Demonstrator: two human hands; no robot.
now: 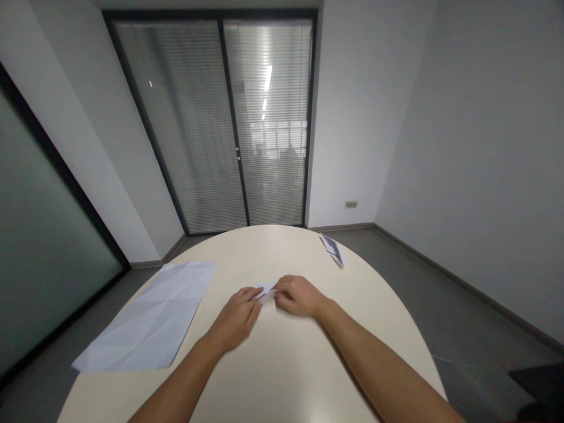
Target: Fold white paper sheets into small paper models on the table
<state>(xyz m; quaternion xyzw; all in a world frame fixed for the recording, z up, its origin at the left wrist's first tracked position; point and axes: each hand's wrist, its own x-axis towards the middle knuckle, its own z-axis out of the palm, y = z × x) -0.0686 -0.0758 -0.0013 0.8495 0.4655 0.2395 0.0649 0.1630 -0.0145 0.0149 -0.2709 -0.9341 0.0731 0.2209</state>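
A small folded piece of white paper lies on the round cream table, mostly covered by my hands. My left hand rests palm down with its fingertips pressing on the paper's left part. My right hand is curled, its fingers pinching the paper's right part. Both hands meet over the paper near the middle of the table.
A large creased white sheet lies flat at the table's left side. A small folded paper with dark print sits near the far right rim. Beyond the table are glass doors with blinds and grey floor.
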